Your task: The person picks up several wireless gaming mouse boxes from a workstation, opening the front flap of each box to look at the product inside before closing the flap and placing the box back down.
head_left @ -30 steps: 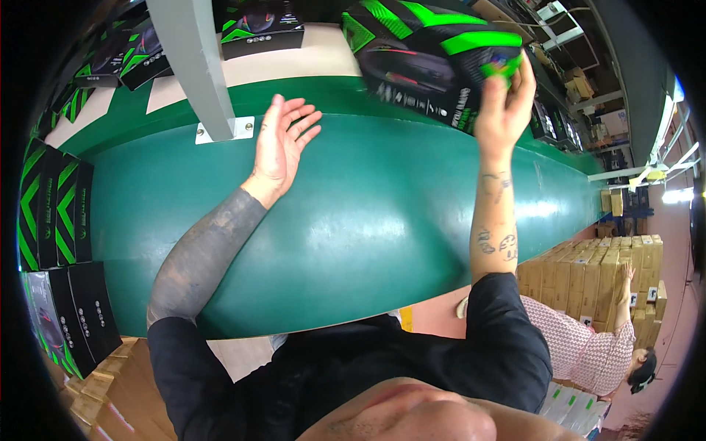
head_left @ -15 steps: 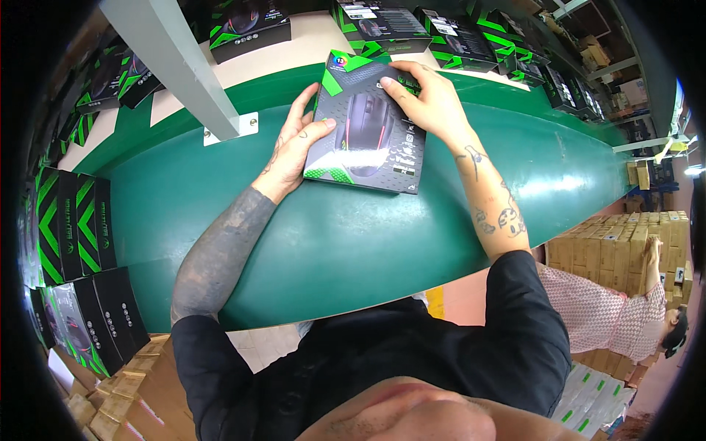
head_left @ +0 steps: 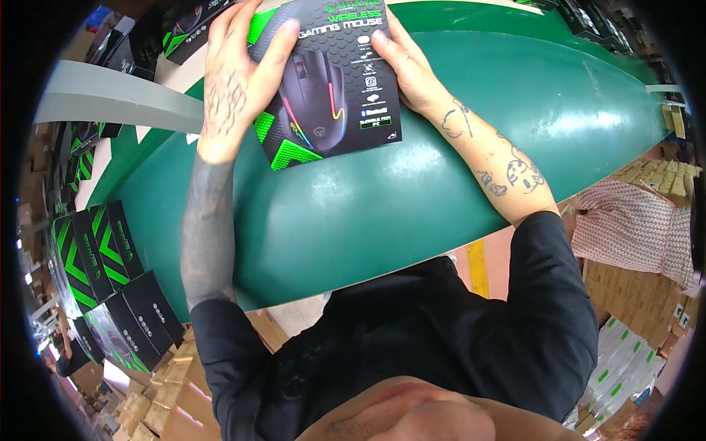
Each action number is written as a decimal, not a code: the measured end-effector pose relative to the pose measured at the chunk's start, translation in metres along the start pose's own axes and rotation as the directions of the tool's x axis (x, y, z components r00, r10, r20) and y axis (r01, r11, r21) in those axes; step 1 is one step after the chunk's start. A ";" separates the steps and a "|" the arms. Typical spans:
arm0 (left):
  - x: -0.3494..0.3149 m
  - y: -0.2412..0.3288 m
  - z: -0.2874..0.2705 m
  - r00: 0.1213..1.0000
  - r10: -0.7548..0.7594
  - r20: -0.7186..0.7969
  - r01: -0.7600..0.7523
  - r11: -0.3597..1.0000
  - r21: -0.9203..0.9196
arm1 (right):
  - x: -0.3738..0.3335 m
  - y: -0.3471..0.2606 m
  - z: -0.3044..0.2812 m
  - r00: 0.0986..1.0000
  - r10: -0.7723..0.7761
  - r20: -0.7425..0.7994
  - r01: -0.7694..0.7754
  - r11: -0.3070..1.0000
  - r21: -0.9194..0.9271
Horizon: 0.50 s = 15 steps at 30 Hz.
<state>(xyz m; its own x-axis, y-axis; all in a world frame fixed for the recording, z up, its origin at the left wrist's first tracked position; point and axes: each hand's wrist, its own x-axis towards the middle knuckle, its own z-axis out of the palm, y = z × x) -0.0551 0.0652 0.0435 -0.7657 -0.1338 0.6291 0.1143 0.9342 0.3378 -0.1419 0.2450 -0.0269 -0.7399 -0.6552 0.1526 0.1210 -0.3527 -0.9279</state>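
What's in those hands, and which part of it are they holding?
A black and green box. The left hand holds it by its left side, the right hand by its right side.

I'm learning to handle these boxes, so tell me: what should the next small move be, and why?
Probably a gentle turn of the black mouse box to show another face: its front, with the mouse picture, faces the camera, and the left hand and right hand hold it from opposite sides, which should steady the turn.
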 end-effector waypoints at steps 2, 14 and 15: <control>0.003 -0.011 0.008 0.989 0.108 -0.100 -0.114 0.991 -0.062 | 0.000 0.005 0.010 0.998 -0.034 -0.058 0.043 0.987 0.155; -0.002 0.001 0.004 0.998 -0.049 0.026 0.054 0.965 -0.258 | 0.009 0.004 -0.003 0.954 -0.263 0.146 0.270 0.962 -0.033; -0.002 0.001 0.004 0.996 -0.086 0.010 0.083 0.921 -0.380 | 0.009 0.004 -0.005 0.952 -0.276 0.132 0.291 0.950 -0.109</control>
<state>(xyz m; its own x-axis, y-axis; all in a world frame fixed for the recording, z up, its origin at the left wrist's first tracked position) -0.0559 0.0680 0.0396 -0.7791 -0.2101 0.5906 0.2820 0.7240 0.6295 -0.1511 0.2408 -0.0313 -0.6502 -0.6148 0.4464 -0.1727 -0.4526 -0.8748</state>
